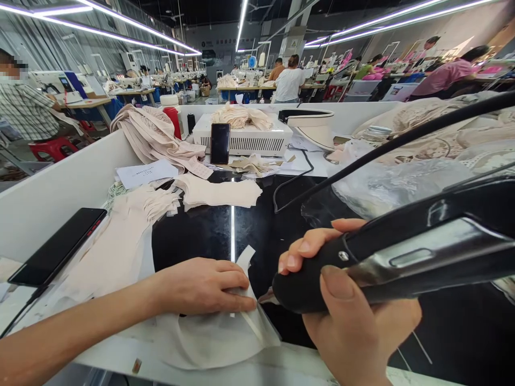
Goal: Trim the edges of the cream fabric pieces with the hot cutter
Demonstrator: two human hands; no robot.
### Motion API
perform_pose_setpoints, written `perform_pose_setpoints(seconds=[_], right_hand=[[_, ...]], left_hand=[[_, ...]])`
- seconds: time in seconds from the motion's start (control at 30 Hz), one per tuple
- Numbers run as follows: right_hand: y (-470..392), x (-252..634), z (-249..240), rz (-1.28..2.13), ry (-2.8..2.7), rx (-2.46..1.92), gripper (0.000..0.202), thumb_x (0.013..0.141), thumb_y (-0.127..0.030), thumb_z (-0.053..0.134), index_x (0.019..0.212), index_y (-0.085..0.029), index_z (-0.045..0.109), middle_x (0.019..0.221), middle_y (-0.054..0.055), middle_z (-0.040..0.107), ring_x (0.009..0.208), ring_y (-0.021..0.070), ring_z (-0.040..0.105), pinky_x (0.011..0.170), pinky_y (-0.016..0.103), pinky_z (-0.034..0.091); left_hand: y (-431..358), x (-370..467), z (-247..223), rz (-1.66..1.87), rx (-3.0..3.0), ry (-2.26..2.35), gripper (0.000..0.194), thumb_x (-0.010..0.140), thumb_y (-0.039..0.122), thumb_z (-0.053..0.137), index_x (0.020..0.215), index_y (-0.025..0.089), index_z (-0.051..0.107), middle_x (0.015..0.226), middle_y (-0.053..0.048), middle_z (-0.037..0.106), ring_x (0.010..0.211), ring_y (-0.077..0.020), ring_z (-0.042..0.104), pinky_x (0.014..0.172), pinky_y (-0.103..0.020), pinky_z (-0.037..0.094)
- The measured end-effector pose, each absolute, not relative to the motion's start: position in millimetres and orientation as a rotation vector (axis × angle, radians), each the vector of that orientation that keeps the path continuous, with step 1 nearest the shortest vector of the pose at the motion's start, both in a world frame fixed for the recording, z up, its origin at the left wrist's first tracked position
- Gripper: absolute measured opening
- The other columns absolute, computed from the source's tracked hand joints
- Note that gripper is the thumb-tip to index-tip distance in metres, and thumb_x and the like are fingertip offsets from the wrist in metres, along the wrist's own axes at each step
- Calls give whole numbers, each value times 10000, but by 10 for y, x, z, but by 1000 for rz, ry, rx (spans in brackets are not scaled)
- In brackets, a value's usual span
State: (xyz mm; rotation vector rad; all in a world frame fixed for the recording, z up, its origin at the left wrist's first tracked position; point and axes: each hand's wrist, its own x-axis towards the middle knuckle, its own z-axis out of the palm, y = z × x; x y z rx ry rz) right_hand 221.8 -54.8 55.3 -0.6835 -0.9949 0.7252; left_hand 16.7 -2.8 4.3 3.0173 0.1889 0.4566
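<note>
My left hand (pixel 205 285) rests palm down at the front of the black work surface (pixel 209 241), its fingers closed on a thin, pale fabric piece (pixel 213 340). A narrow end of that fabric sticks up past the fingertips, and its wider part spreads over the front edge. My right hand (pixel 350 316) is wrapped around a black corded hand tool (pixel 378 257) with a silver metal inset. The tool's rounded end points left, close to my left fingertips. A small bit of cloth shows between the two; whether the tool touches it I cannot tell.
Pale cut pieces (pixel 221 192) lie stacked behind my left hand. A phone (pixel 60 246) sits at left, another phone (pixel 220 143) leans on a white vented box (pixel 245 134). Clear plastic (pixel 374 182) and lace fabric lie right. A thick black cable (pixel 402 142) crosses above the tool.
</note>
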Motion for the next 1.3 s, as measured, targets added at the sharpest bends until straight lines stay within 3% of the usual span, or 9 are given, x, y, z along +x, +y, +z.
perform_pose_setpoints(seconds=[0.47,0.73,1.0,1.3], right_hand=[[-501,2179,526,745,-980,-657,377,863,-397,942,1134,-290,703,828,-41,720,618,138,688,578,264,631],[-501,2189,541,728,-984,-655,406,840,-409,958,1124,-278,698,821,-41,719,616,145,694,579,279,645],[-511,2203,538,724,-1021,-639,375,870,-398,938,1134,-280,700,833,-36,726,615,140,695,566,263,625],[-515,2226,524,715,-1030,-635,386,864,-400,939,1151,-280,711,822,-28,728,619,151,697,591,285,632]], left_hand=[[-77,177,16,460,2948,211,339,1175,187,421,1360,186,704,1227,-109,750,1236,-229,687,1110,-317,580],[175,236,52,544,2785,230,354,1066,-1,413,1258,103,691,1367,-152,733,1370,-232,649,1226,-323,497],[351,167,30,326,2845,230,455,1006,-43,450,1307,161,724,1364,-124,744,1314,-230,688,1150,-296,538],[291,93,88,231,2859,314,461,1058,10,468,1373,235,719,1413,-88,721,1324,-213,680,1108,-266,542]])
